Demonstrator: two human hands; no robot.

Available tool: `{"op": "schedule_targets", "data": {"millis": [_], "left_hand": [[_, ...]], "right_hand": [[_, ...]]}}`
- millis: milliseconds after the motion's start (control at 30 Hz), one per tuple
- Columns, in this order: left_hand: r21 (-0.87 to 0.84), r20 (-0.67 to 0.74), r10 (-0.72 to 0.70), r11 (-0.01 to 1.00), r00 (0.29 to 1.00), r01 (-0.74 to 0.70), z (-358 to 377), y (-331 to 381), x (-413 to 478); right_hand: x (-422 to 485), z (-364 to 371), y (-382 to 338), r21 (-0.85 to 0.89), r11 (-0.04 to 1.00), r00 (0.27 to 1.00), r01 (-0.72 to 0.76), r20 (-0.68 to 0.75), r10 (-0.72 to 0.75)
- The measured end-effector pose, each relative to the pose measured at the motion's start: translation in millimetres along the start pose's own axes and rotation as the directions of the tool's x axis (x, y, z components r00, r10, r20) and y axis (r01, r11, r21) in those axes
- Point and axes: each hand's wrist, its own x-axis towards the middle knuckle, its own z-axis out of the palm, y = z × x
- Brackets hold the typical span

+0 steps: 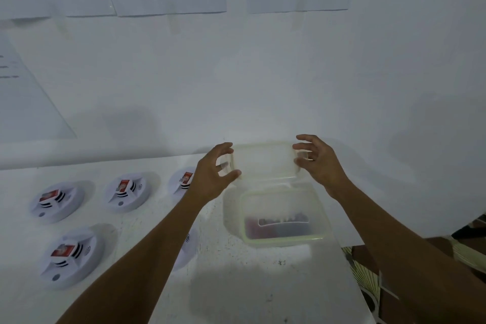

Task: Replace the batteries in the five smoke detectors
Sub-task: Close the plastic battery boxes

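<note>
Holding a clear lid [264, 160] by its two short ends, the left hand [215, 171] and right hand [319, 163] each have a curled grip on it, just above an open plastic box [278, 218] near the tabletop's [236, 284] back right corner. Toward the left edge lie smoke detectors [59, 200] with red batteries [50, 196].

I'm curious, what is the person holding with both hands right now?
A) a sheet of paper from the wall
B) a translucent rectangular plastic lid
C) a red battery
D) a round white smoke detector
B: the left hand and the right hand each grip one short end of the translucent rectangular plastic lid, which is held above the open clear plastic container.
</note>
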Motion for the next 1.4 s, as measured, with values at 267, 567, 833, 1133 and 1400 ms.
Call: {"op": "schedule_targets", "data": {"millis": [267,567,833,1133,1400], "left_hand": [[0.067,-0.066,-0.069,0.995,0.995,0.073,-5,-5,-9],[-0.009,-0.091,-0.192,0.981,0.977,0.192,1,1,-6],[-0.003,-0.07,-0.197,0.98,0.978,0.197,5,2,-5],[0.288,0.146,-0.175,0.949,0.974,0.128,4,-5,16],[0.479,0.071,-0.08,0.877,0.994,0.037,8,-6,18]], "right_hand": [[-6,6,1,-0.144,0.988,0.999,0.051,-0.003,-0.052],[0,10,7,-0.052,0.999,1.0,-0.012,0.007,0.012],[-4,12,13,0.042,0.998,0.999,-0.049,-0.007,0.049],[11,5,-3,-0.309,0.943,0.942,0.124,0.337,-0.013],[17,6,4,-0.49,0.837,0.955,0.245,0.272,-0.12]]}}
